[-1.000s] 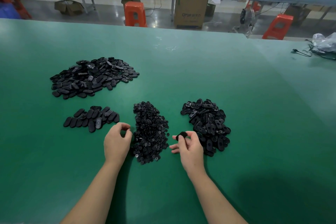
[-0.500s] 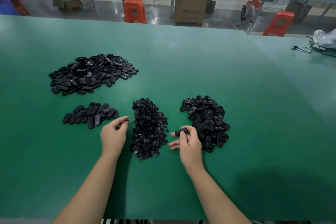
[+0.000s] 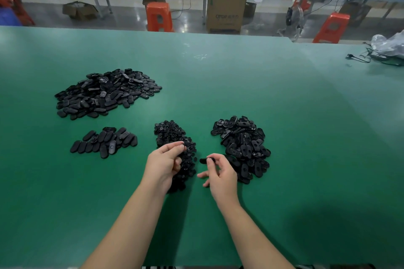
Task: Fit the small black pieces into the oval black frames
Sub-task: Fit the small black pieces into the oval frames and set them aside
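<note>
— What are the fingers doing?

— The right hand (image 3: 220, 172) pinches one oval black plastic frame (image 3: 206, 160) between thumb and forefinger; the frame sticks out to the left of the fingertips, held just above the green table mat (image 3: 284, 137). The other fingers of that hand are loosely spread below it.

— And the left?

— The left hand (image 3: 162, 164) has its thumb and forefinger tips brought together over the heap of small round black plastic pieces (image 3: 175, 148). The fingers are curled as if pinching, but whether a piece sits between them I cannot tell; black on black hides it.

— Where do the hands stand to each other?

— Near, but apart: a strip of green mat shows between them. The left hand covers the near half of the small-piece heap.

— What lies around them?

— Just right of the right hand is the pile of open oval black frames with holes (image 3: 242, 146), touching the back of that hand from this view. To the left, well apart, is a short row of closed black oval parts (image 3: 103, 142), and beyond that a big mound of the same black oval parts (image 3: 105, 94).

— Farther out?

— An orange plastic stool (image 3: 158, 16), a brown cardboard box (image 3: 226, 10), and a clear plastic bag (image 3: 389, 45) at the mat's right edge.
</note>
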Action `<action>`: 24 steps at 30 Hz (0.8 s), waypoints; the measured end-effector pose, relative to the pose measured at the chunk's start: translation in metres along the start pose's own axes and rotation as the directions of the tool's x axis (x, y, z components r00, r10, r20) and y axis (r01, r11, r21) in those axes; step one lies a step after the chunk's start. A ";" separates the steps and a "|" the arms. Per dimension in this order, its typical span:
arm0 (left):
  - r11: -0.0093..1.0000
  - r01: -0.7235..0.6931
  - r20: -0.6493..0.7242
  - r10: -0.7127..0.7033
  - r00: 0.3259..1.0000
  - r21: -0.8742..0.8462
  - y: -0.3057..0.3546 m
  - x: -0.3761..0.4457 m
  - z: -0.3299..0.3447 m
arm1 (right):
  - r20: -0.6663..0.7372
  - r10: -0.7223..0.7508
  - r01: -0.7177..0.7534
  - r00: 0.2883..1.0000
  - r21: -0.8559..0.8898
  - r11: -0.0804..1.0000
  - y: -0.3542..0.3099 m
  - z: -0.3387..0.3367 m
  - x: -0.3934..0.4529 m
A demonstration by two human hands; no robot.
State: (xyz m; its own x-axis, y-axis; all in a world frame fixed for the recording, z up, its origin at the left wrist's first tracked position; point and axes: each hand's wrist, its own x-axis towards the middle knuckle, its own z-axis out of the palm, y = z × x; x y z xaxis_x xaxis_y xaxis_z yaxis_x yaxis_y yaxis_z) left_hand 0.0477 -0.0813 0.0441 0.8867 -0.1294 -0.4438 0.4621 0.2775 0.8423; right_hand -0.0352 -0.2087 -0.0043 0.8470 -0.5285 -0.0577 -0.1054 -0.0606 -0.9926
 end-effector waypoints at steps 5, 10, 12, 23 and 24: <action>0.998 0.032 0.003 -0.032 0.999 0.061 -0.006 0.000 0.005 | -0.007 0.025 -0.025 1.000 0.018 1.000 0.002 0.002 0.003; 0.941 -0.076 0.002 0.079 0.997 0.328 -0.014 0.001 0.009 | -0.013 0.021 -0.021 1.000 -0.013 1.000 0.002 0.001 0.004; 0.904 -0.126 0.016 0.131 0.991 0.408 -0.017 0.000 0.013 | -0.016 0.018 -0.018 1.000 -0.007 1.000 0.003 0.001 0.004; 0.596 -0.263 0.116 0.274 0.955 0.758 -0.029 -0.010 0.034 | -0.038 -0.058 0.053 0.998 -0.133 0.990 0.009 -0.001 0.004; 0.585 -0.271 0.122 0.281 0.952 0.764 -0.029 -0.010 0.035 | -0.035 -0.062 0.056 0.997 -0.141 0.988 0.010 -0.001 0.005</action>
State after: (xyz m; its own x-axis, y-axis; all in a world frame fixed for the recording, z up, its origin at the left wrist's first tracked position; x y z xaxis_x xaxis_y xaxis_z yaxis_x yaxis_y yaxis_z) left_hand 0.0256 -0.1215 0.0351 0.9757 -0.1615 -0.1483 0.0410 -0.5303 0.8468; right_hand -0.0330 -0.2126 -0.0141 0.8333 -0.5528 0.0073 -0.1302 -0.2091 -0.9692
